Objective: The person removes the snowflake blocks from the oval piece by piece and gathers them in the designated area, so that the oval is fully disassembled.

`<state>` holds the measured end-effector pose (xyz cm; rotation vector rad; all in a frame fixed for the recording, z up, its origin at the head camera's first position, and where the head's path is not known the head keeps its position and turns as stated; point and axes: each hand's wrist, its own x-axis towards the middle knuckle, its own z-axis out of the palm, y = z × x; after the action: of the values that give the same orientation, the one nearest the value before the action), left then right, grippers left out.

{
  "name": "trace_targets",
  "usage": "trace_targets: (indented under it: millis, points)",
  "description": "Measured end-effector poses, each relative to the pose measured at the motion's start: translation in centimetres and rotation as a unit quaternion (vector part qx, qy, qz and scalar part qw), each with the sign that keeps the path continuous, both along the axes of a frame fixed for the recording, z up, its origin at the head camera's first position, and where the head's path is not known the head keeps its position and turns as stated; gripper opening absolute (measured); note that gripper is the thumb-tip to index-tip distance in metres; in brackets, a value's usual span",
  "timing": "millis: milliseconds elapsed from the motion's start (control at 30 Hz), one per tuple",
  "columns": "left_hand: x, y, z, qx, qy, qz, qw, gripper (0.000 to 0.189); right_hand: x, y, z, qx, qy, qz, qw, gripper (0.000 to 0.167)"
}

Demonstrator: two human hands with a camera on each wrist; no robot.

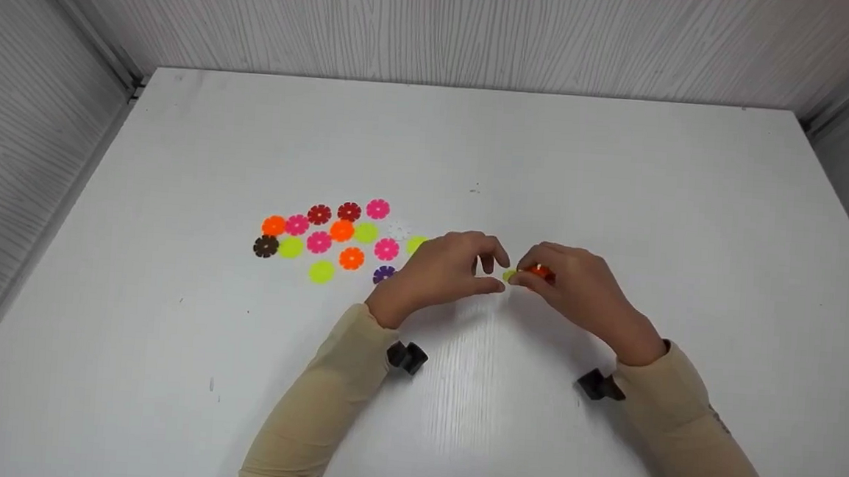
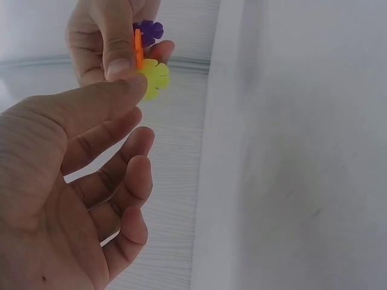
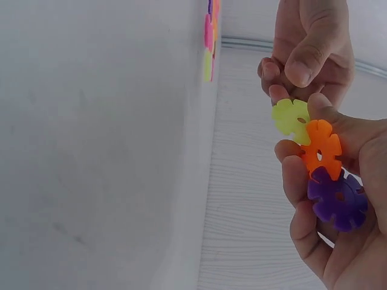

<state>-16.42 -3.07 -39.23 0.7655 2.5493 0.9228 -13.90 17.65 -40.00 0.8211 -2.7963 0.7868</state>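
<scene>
My right hand point(image 1: 582, 286) pinches a short chain of notched plastic flower discs between thumb and fingers. In the right wrist view the chain runs from a yellow-green disc point(image 3: 285, 115) through an orange disc point(image 3: 328, 142) to a purple disc point(image 3: 329, 208), each slotted into its neighbour. My left hand point(image 1: 446, 271) is close on the other side of the yellow-green disc, its thumb and forefinger apart with nothing between them. Its other fingers are loosely bent. Both hands are over the white table point(image 1: 458, 417).
Loose flower discs lie on the table left of my hands: several pink point(image 1: 319, 242), orange point(image 1: 352, 258) and yellow-green point(image 1: 321, 271) ones, two red point(image 1: 319, 214), a brown point(image 1: 265, 246) and a white one point(image 1: 399, 230). A purple disc point(image 1: 384, 274) is partly behind my left wrist.
</scene>
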Motion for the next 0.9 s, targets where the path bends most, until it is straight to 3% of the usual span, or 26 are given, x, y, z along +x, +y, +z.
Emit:
trace_targets:
  millis: [433,600,900]
  points:
    - [0.0,0.4,-0.5,0.016,0.018,-0.009,0.9997,0.016,0.1,-0.3,-0.2,-0.011,0.009,0.021,0.9997,0.016]
    - [-0.4,0.1,-0.7,0.024,0.018,0.002,0.9996,0.013,-0.1,0.0,0.2,0.004,-0.048,0.007,0.9988,0.017]
    - [-0.8,-0.6,-0.9,0.027,0.015,0.038,0.9988,0.016,-0.3,0.6,0.5,0.033,-0.102,-0.002,0.9942,0.045]
